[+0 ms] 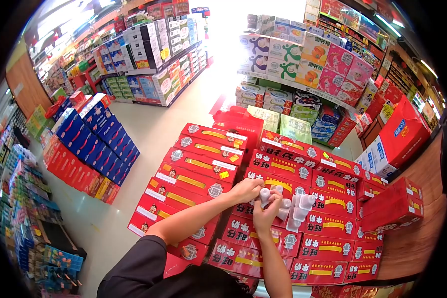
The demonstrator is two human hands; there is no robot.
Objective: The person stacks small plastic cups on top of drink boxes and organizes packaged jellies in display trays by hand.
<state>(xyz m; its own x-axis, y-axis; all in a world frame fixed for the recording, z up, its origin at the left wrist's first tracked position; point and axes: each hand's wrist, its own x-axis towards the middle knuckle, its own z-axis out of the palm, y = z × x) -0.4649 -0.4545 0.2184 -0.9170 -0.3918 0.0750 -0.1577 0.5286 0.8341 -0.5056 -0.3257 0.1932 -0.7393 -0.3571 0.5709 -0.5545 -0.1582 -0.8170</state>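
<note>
You're working over a stack of red cartons (328,208) whose tops form an uneven surface, in a brightly lit shop with a pale, shiny floor (149,129) and packed shelving to either side. On those cartons, just beyond your right hand (267,213), lies a cluster of white containers (301,208). Your left hand (251,190) meets the right here, each grip clamped on a small white bottle (264,194); your fingers partly hide it. A second carton stack (184,181) sits under your left forearm, a narrow gap dividing the two. At the far end a red bag (238,124) stands beside pale green boxes (295,129). Blue boxes (97,139) are piled well off left; an upright carton (395,206) stands to your right.
</note>
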